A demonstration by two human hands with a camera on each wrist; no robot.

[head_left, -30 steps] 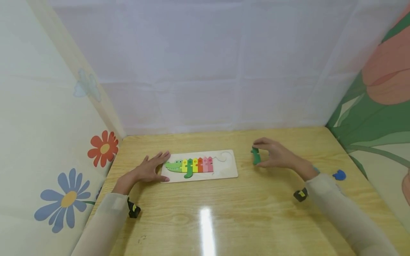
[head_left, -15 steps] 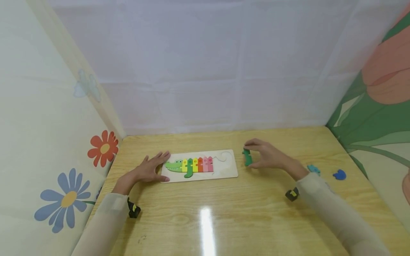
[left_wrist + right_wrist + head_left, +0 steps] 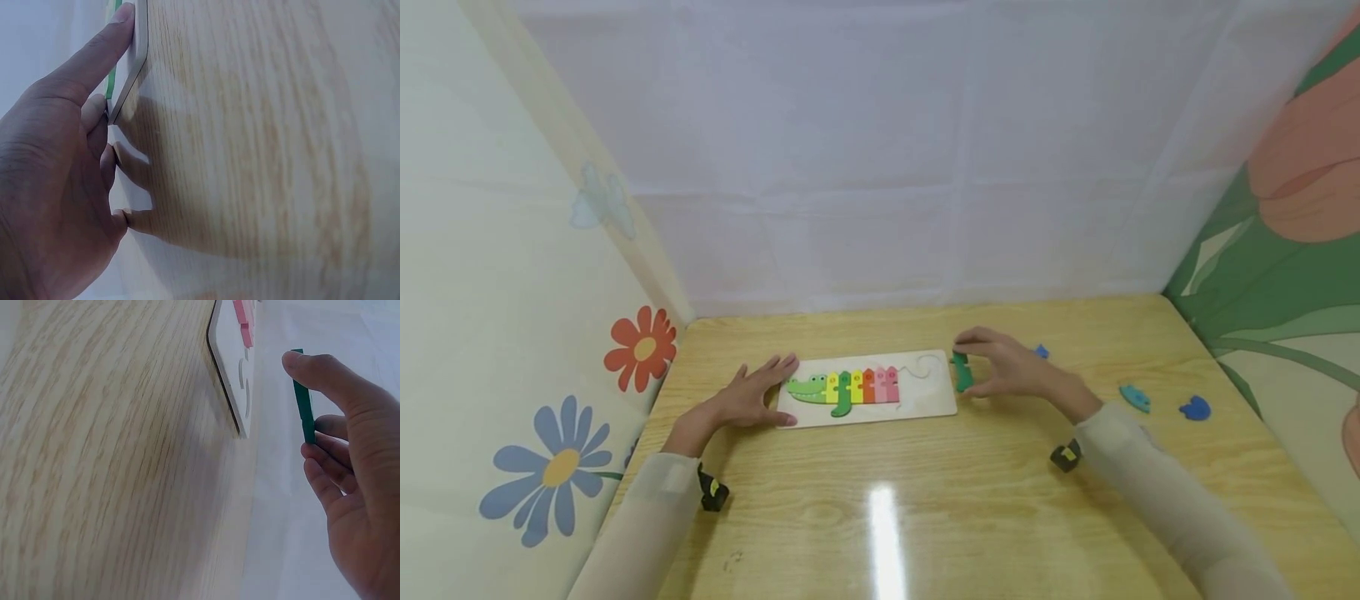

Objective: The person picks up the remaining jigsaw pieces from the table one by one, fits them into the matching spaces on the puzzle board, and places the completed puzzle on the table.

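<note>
A wooden crocodile puzzle board (image 3: 932, 400) lies on the table, its left part filled with a green head piece (image 3: 807, 389) and a row of yellow, green, orange and pink pieces. My left hand (image 3: 751, 395) rests at the board's left end, thumb and fingertips touching it, fingers spread. Between thumb and fingertips my right hand (image 3: 1011, 367) pinches a dark green puzzle piece (image 3: 962, 372) just beyond the board's right edge. In the right wrist view that green piece (image 3: 303, 400) is held edge-on, above the table and apart from the board.
To the right on the wooden table (image 3: 820, 500) lie a light blue piece (image 3: 1135, 397) and a dark blue piece (image 3: 1195, 408). Another small blue piece (image 3: 1042, 352) shows partly behind the right hand. Cloth walls stand behind and at both sides.
My right hand has moved left toward the board with the green puzzle piece, uncovering blue pieces behind it. The left hand and the board have stayed in place.
</note>
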